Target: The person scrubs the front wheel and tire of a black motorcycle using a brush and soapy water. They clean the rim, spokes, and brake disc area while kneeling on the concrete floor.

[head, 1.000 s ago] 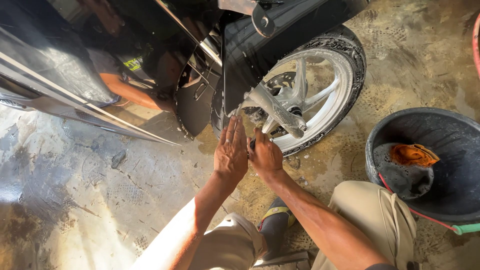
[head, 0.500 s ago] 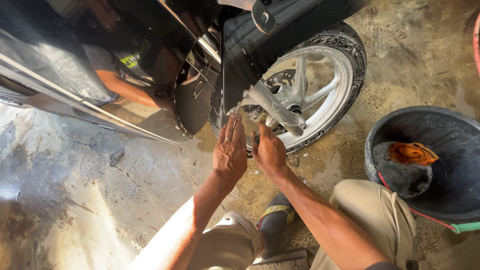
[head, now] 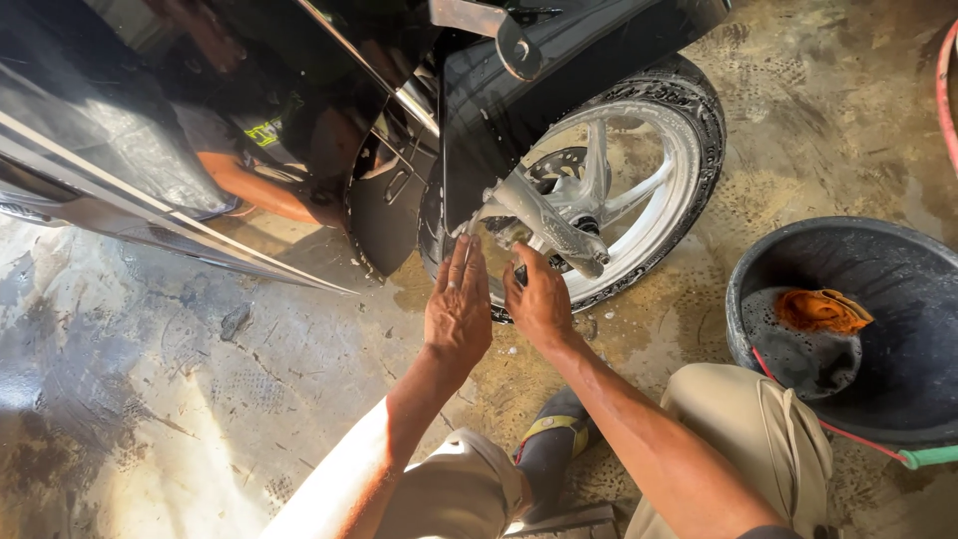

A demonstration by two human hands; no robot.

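Two hands at a soapy motorcycle wheel (head: 609, 190)

The left hand (head: 459, 304) is flat, fingers straight and together, grip open and holding nothing. Just beside it, the right hand (head: 539, 299) curls on a small dark thing, unclear what. Above the hands the silver fork (head: 544, 225) slants; a round black tub (head: 858, 329) stands far right.

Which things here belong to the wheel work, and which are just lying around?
In hand: left hand and right hand at the soapy front wheel, by the fork leg.

Lying about: black tub holding an orange cloth; hose on the floor.
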